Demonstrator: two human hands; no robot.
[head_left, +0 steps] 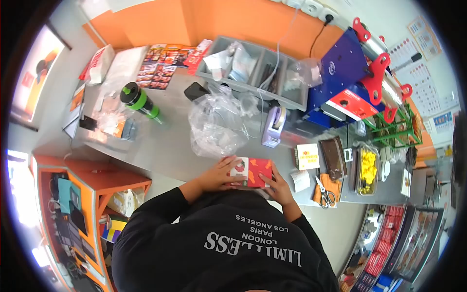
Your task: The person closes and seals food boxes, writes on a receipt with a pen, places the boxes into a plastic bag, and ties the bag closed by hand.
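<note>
A small flat box [259,172], red with orange shapes and a white printed part at its left, is at the near table edge, close to my body. My left hand [221,174] grips its left side, with fingers spread over the white part. On the opposite side, my right hand [276,186] holds the right edge, fingers bent over the red face. The underside of the box is hidden. Just beyond the box lies a crumpled clear plastic bag [216,124]. A lilac tape dispenser [274,127] stands farther right of the bag.
A grey divided bin [262,68] and a blue machine with red brackets [340,73] line the back. Left is a green-black bottle [140,101]; nearby lies a phone [196,91]. Scissors [325,192], a yellow-printed box [306,156] and a yellow-filled tray [367,170] sit right.
</note>
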